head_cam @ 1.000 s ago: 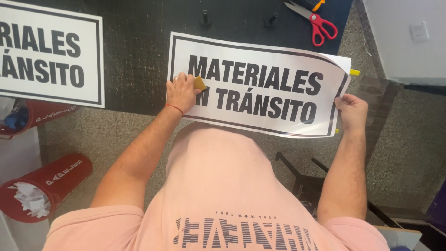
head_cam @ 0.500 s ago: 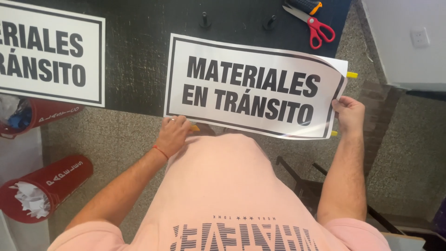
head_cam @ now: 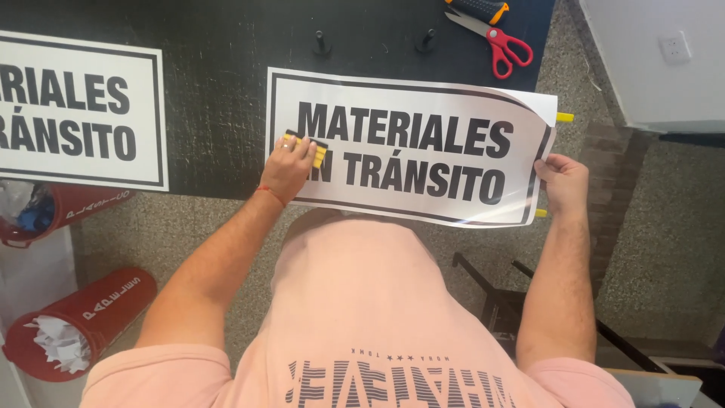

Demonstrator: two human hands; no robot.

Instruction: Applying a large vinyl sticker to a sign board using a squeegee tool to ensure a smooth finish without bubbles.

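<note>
A white sign sticker [head_cam: 411, 143] with bold black lettering and a black border lies on the dark table [head_cam: 219, 98]. My left hand [head_cam: 288, 168] presses a small yellow squeegee [head_cam: 311, 146] onto the sticker's left part. My right hand [head_cam: 563, 181] grips the sticker's right edge, which curls up off a yellow backing [head_cam: 565, 117] that shows beneath it.
A second, similar sign [head_cam: 75, 109] lies at the table's left. Red-handled scissors [head_cam: 498, 39] and a utility knife [head_cam: 477, 7] rest at the far right. Two black pegs [head_cam: 321, 41] stand behind the sticker. Red bins [head_cam: 83, 317] with paper stand on the floor at left.
My left hand went from the sticker down to the table's near edge, then back up onto the sticker's left part with the squeegee. My right hand kept its hold on the right edge.
</note>
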